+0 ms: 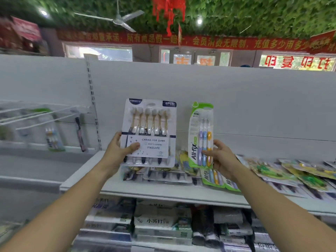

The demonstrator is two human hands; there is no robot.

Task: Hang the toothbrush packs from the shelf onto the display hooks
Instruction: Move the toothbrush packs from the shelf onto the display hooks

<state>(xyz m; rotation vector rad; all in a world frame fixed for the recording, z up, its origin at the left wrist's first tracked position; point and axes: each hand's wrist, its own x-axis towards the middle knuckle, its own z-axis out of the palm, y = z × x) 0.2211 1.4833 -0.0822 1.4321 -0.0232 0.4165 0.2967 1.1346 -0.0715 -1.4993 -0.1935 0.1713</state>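
My left hand grips the lower left edge of a wide six-brush pack with a white and navy card, held upright above the shelf. My right hand pinches the lower right side of a narrow green three-brush pack, also upright. More toothbrush packs lie flat in piles on the shelf behind and to the right. White display hooks stick out from the panel at the far left, with a few packs hanging there.
A slotted upright rail divides the left hook panel from the plain white back panel. Boxed goods fill the lower shelf. A ceiling fan and red banners are overhead.
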